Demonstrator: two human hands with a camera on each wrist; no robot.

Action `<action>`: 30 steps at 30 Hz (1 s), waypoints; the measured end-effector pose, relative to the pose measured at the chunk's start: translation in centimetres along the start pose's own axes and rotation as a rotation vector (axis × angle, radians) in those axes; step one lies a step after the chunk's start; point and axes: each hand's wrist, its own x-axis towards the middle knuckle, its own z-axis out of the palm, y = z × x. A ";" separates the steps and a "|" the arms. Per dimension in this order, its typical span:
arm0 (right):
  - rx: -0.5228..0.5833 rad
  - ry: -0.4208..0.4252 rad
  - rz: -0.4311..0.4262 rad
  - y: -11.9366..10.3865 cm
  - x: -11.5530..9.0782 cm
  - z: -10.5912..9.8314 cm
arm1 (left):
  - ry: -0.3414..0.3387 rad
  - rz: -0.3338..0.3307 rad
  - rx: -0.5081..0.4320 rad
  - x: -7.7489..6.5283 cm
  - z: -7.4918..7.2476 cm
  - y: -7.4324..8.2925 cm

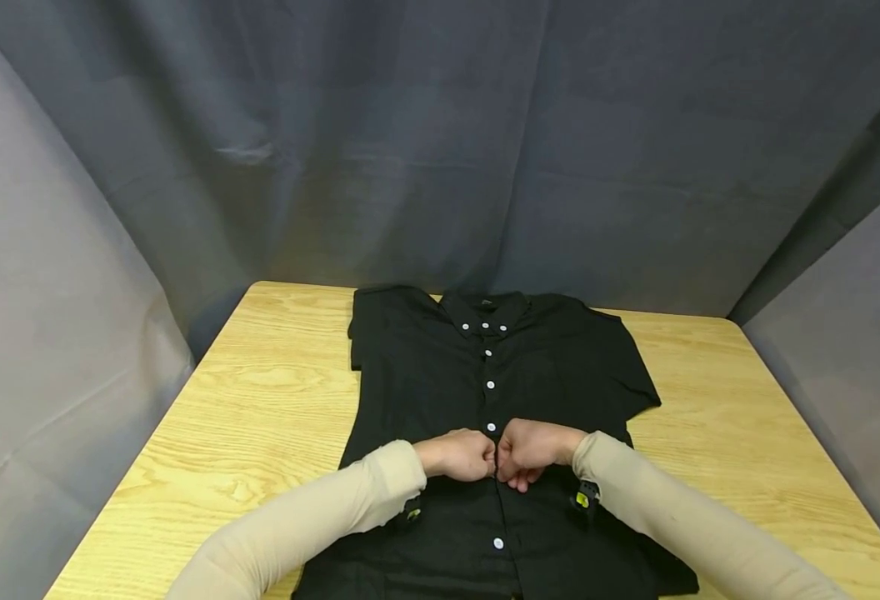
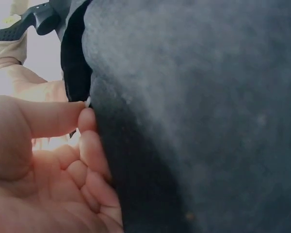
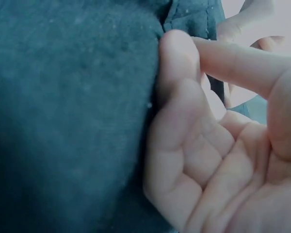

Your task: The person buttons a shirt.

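Note:
A black short-sleeved shirt (image 1: pixel 425 392) lies front up, its collar at the far side and white buttons running down the middle. Both hands meet at its front opening, below the chest. My left hand (image 1: pixel 466 455) pinches the shirt front between thumb and index finger; in the left wrist view a small white button (image 2: pixel 88 102) shows at those fingertips. Facing it, my right hand (image 1: pixel 533 450) pinches the placket edge (image 3: pixel 189 22), with its other fingers curled against the cloth. Above the hands sits another white button (image 1: pixel 491 427), and one more button (image 1: pixel 498 543) is below.
The shirt is spread on a light wood-grain table (image 1: pixel 260 417). Dark grey curtain (image 1: pixel 440 150) hangs behind the table's far edge, with paler cloth panels at the left and right. A wrist camera (image 1: pixel 584 497) sits under the right sleeve, close over the shirt.

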 end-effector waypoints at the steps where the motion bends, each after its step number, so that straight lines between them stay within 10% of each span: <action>1: 0.000 0.004 0.000 0.0 0.0 0.0 | -0.002 0.000 -0.002 0.0 0.0 0.0; 30: 0.064 -0.053 -0.016 1.0 0.5 -0.1 | 0.005 0.075 0.047 0.1 -0.1 -0.4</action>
